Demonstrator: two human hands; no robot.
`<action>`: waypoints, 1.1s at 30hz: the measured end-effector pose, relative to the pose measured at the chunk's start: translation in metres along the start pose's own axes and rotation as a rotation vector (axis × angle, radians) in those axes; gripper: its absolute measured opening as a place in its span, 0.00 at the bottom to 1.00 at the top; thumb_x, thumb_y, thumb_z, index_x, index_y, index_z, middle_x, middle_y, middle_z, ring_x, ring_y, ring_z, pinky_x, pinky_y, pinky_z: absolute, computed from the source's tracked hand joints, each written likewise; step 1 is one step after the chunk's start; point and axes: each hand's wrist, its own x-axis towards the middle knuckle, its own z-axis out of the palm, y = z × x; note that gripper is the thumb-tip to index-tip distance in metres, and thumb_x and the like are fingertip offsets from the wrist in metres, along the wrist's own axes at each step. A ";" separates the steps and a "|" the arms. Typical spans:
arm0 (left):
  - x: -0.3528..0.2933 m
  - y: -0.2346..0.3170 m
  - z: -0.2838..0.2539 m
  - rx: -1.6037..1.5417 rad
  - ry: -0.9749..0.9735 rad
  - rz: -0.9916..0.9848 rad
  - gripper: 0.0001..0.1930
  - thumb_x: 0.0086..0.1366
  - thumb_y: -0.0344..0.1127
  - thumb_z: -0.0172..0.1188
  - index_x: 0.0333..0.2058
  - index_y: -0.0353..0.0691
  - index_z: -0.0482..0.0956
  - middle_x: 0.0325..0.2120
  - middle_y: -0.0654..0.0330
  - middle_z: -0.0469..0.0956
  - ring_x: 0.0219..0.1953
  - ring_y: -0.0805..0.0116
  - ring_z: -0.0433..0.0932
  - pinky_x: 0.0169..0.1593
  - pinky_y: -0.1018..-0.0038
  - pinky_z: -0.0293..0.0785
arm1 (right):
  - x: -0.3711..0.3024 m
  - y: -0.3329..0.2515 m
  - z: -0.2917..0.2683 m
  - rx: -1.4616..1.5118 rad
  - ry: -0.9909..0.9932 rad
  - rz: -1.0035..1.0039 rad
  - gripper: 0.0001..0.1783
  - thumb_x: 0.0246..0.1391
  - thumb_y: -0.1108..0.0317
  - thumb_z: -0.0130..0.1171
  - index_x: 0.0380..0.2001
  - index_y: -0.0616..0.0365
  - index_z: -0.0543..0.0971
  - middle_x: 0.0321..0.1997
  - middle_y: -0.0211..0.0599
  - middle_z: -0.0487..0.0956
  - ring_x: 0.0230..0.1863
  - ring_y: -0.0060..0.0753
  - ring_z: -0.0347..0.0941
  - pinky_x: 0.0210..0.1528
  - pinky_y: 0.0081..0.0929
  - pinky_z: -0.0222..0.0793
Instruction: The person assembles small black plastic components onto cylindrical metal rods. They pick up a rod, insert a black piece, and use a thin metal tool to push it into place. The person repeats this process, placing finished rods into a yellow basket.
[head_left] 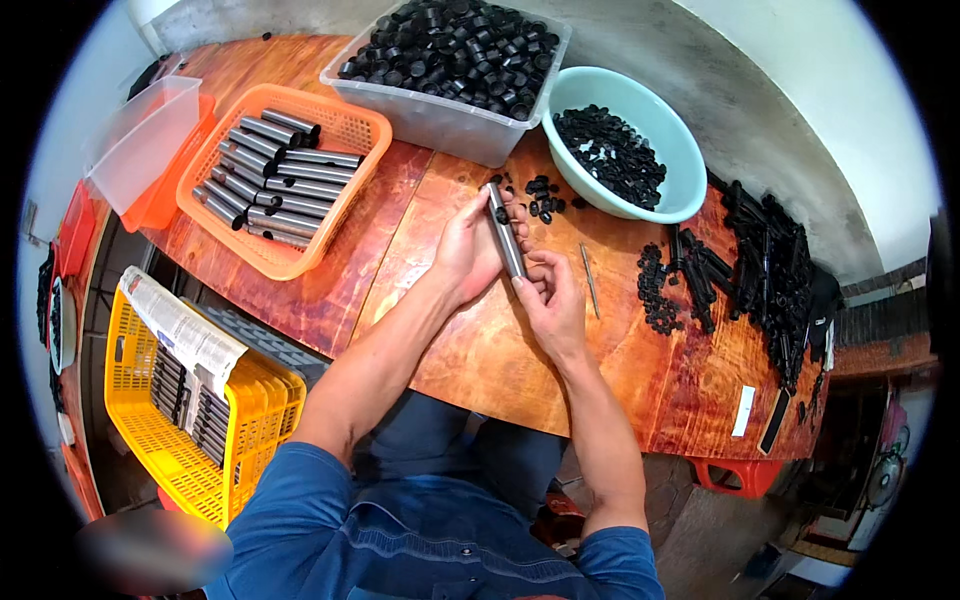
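Over the middle of the wooden table I hold a grey metal tube (506, 232) with a dark spot near its upper part. My left hand (468, 246) is wrapped round its upper length, fingers behind and thumb along the side. The fingers of my right hand (550, 298) pinch the tube's lower end. Just beyond the tube lie several small black plugs (543, 198). To the right of my hands a thin metal rod (590, 281) rests on the wood. Similar grey tubes (285, 180) fill an orange basket (372, 125) at the left.
A clear bin (430, 128) of black caps and a light-blue bowl (690, 165) of small black parts stand at the back. Black tubular parts (765, 260) are heaped at the right, beside small black rings (658, 290). A yellow crate (250, 420) with newspaper stands below left.
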 end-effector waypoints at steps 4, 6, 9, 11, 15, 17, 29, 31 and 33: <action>0.003 0.004 -0.005 0.020 0.054 0.038 0.18 0.75 0.54 0.51 0.47 0.44 0.73 0.31 0.62 0.73 0.30 0.68 0.72 0.37 0.70 0.72 | 0.003 -0.005 -0.007 -0.182 0.056 -0.090 0.13 0.61 0.71 0.61 0.47 0.66 0.77 0.34 0.40 0.80 0.31 0.27 0.76 0.34 0.26 0.73; 0.010 0.016 -0.009 -0.016 0.092 0.053 0.19 0.75 0.54 0.51 0.49 0.44 0.73 0.29 0.62 0.72 0.28 0.71 0.70 0.33 0.74 0.70 | 0.010 0.006 -0.017 -0.404 0.139 -0.116 0.15 0.60 0.71 0.61 0.48 0.65 0.77 0.37 0.45 0.80 0.35 0.36 0.78 0.37 0.31 0.74; 0.014 0.019 -0.010 -0.043 0.052 0.038 0.21 0.76 0.53 0.47 0.52 0.42 0.73 0.30 0.61 0.73 0.29 0.69 0.71 0.33 0.74 0.71 | 0.022 0.012 -0.022 -0.605 0.179 -0.179 0.18 0.58 0.71 0.59 0.51 0.64 0.77 0.43 0.52 0.79 0.41 0.53 0.79 0.44 0.41 0.75; 0.019 0.014 -0.010 -0.054 0.026 0.002 0.21 0.76 0.52 0.46 0.53 0.41 0.73 0.30 0.61 0.73 0.29 0.68 0.71 0.34 0.74 0.71 | 0.031 0.011 -0.021 -0.713 0.195 -0.272 0.18 0.59 0.71 0.58 0.52 0.64 0.77 0.45 0.52 0.78 0.42 0.56 0.79 0.43 0.43 0.76; 0.020 0.010 -0.007 -0.005 0.009 -0.068 0.22 0.77 0.50 0.43 0.56 0.41 0.73 0.31 0.61 0.74 0.30 0.67 0.72 0.36 0.72 0.72 | 0.057 0.001 -0.011 -0.847 0.196 -0.305 0.11 0.58 0.71 0.60 0.44 0.61 0.80 0.41 0.47 0.77 0.41 0.55 0.78 0.41 0.46 0.74; 0.022 0.009 -0.011 -0.014 -0.009 -0.064 0.21 0.77 0.50 0.44 0.56 0.42 0.73 0.31 0.62 0.74 0.30 0.68 0.72 0.36 0.72 0.72 | 0.069 0.011 -0.007 -0.923 0.198 -0.326 0.08 0.57 0.71 0.61 0.39 0.61 0.79 0.39 0.46 0.76 0.40 0.54 0.78 0.41 0.47 0.74; 0.021 0.014 -0.021 0.025 -0.042 -0.036 0.20 0.76 0.53 0.47 0.54 0.47 0.76 0.31 0.67 0.75 0.31 0.71 0.72 0.38 0.73 0.71 | 0.051 -0.002 0.000 -1.077 0.122 -0.450 0.05 0.55 0.73 0.59 0.35 0.59 0.77 0.35 0.48 0.77 0.38 0.54 0.78 0.40 0.47 0.74; 0.019 0.011 -0.013 0.050 -0.015 -0.043 0.20 0.75 0.54 0.47 0.53 0.47 0.76 0.31 0.67 0.75 0.31 0.71 0.72 0.38 0.73 0.71 | 0.046 -0.002 -0.006 -1.201 0.056 -0.436 0.04 0.56 0.73 0.58 0.35 0.59 0.78 0.36 0.48 0.78 0.37 0.54 0.79 0.39 0.47 0.75; 0.019 0.010 -0.013 0.029 -0.054 -0.040 0.20 0.75 0.54 0.46 0.52 0.47 0.76 0.31 0.66 0.75 0.31 0.71 0.72 0.38 0.73 0.71 | 0.045 -0.004 -0.008 -1.182 0.042 -0.421 0.06 0.57 0.74 0.58 0.38 0.59 0.79 0.38 0.49 0.80 0.38 0.54 0.79 0.41 0.46 0.75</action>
